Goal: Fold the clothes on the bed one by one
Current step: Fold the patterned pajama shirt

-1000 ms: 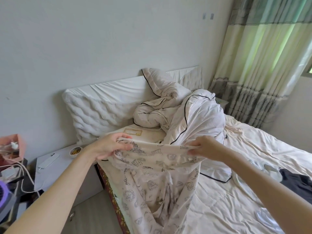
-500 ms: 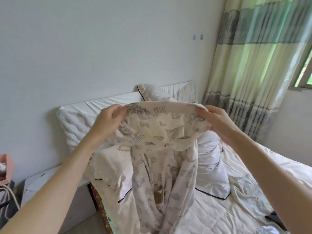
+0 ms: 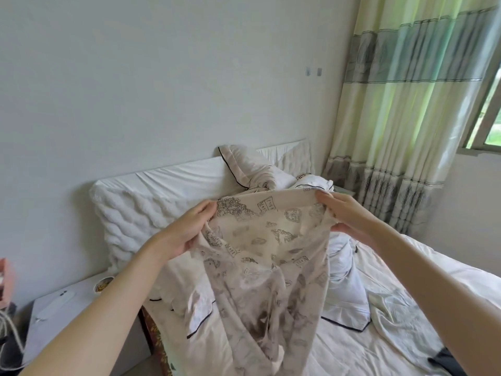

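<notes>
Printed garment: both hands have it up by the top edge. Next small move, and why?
Probably lower it flat onto the bed. The left hand and right hand pinch the top edge of the printed garment at either end, so that edge is spread, but the rest hangs bunched and twisted below. It likely needs a flat surface before any fold can be made.

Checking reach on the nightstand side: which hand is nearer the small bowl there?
Left. The left hand grips the printed garment up and to the right of the small bowl; the right hand grips the garment's far edge, farther away.
</notes>
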{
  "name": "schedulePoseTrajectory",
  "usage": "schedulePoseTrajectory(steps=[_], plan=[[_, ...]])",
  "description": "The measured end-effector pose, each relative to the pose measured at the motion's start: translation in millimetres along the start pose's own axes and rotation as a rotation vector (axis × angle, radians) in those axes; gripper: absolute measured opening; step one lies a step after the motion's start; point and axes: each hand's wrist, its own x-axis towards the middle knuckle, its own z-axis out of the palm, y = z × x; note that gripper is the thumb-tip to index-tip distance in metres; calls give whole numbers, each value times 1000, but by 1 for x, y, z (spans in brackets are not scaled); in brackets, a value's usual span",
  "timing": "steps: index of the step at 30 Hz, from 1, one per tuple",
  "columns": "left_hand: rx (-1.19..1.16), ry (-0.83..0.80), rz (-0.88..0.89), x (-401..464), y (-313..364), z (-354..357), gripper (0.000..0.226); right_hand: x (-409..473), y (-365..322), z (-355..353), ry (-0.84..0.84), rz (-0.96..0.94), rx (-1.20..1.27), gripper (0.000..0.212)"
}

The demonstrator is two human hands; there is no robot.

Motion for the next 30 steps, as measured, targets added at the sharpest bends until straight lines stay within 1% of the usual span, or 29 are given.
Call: schedulePoseTrajectory(steps=[2, 3, 5, 6, 9, 10, 11, 12, 14, 15, 17, 19, 20, 21, 22, 23, 24, 25, 26, 28, 30], plan=[[99, -49, -15, -3, 3, -3, 39, -2, -3, -4, -36, -15, 29, 27], [144, -79, -2, -4, 4, -6, 39, -3, -5, -7, -64, -26, 23, 25], [171, -169, 33, -3, 9, -14, 24, -4, -8, -12, -113, -58, -17, 22], [169, -221, 28, -5, 15, -17, 25, -4, -9, -15, -125, -70, -29, 21], [113, -439, 12, -4, 19, -38, 83, -1, -11, -22, -137, -68, 20, 22], [54, -499, 2, -3, 16, -45, 90, -1, -12, -25, -148, -56, 64, 24], [13, -538, 7, -1, 12, -50, 91, -1, -13, -27, -170, -35, 114, 31], [6, -534, 13, -1, 9, -51, 90, -2, -14, -30, -217, -12, 156, 42], [44, -432, 47, 0, 6, -51, 91, -3, -13, -36, -371, 44, 204, 65], [63, -363, 75, 3, 4, -52, 91, -6, -12, -38, -466, 54, 219, 68], [70, -253, 124, 8, 4, -53, 86, -9, -9, -43, -601, 21, 240, 56], [40, -168, 165, 11, 5, -51, 71, -10, -9, -45, -640, -16, 264, 44], [24, -127, 179, 10, 9, -48, 60, -12, -9, -46, -625, -11, 269, 39], [40, -103, 199, 11, 11, -45, 49, -11, -9, -46, -575, -2, 235, 31], [97, -82, 215, 10, 14, -40, 42, -11, -10, -45, -499, -1, 149, 24], [182, -83, 233, 13, 16, -38, 45, -11, -9, -43, -395, -15, -11, 21], [264, -79, 242, 15, 18, -35, 54, -11, -8, -40, -285, -51, -223, 21], [296, -88, 249, 17, 18, -33, 59, -9, -6, -38, -185, -100, -413, 24], [316, -96, 260, 15, 20, -28, 58, -7, -3, -37, -110, -134, -532, 30], [318, -116, 272, 19, 20, -21, 61, -5, 3, -36, -9, -176, -603, 39], [297, -156, 258, 20, 22, -13, 59, -2, 7, -38, 72, -217, -685, 37]])
